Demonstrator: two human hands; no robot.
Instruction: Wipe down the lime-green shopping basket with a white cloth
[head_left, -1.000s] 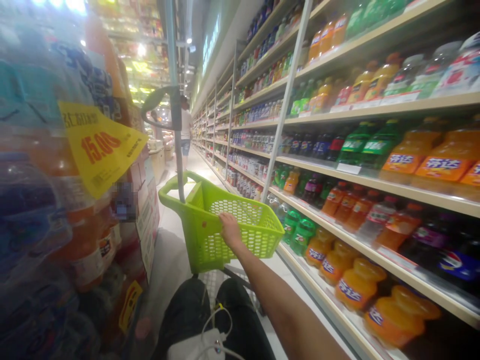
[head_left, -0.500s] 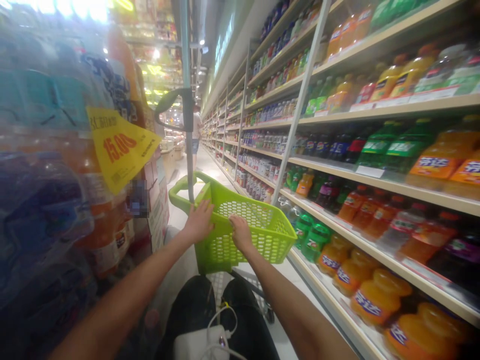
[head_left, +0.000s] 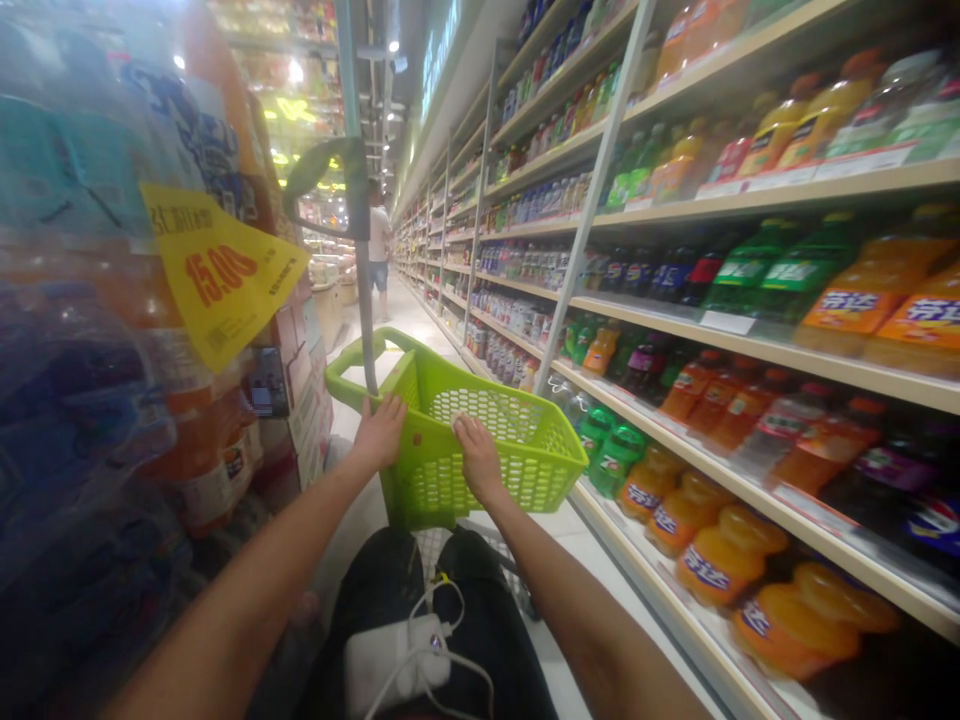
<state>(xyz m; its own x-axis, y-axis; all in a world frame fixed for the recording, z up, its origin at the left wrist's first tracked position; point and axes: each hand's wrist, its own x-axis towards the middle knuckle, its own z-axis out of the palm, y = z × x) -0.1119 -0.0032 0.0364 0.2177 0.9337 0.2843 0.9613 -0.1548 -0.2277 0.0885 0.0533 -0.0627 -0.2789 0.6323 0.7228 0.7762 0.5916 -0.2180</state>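
Observation:
A lime-green shopping basket (head_left: 411, 478) with mesh sides sits in front of my knees, apparently on a wheeled frame. My left hand (head_left: 381, 434) is closed over its near rim at the left, close to the upright metal pole (head_left: 365, 300). Farther right along the same rim, my right hand (head_left: 478, 458) grips with fingers curled over the edge. The basket's visible interior holds nothing. A dark looped grip (head_left: 330, 190) is fixed on the pole. On my lap lies a white power bank (head_left: 394, 655) with white cables.
Drink shelves (head_left: 660, 350) run along the right, with orange soda bottles (head_left: 716, 560) on the lowest one. Stacked drink packs (head_left: 90, 370) crowd the left, bearing a yellow price sign (head_left: 225, 275). A person (head_left: 379, 245) stands farther down the aisle.
The view has shifted slightly, so the basket and pole appear a little farther left and higher. Both hands stay on the rim. More of the person ahead shows beside the pole.

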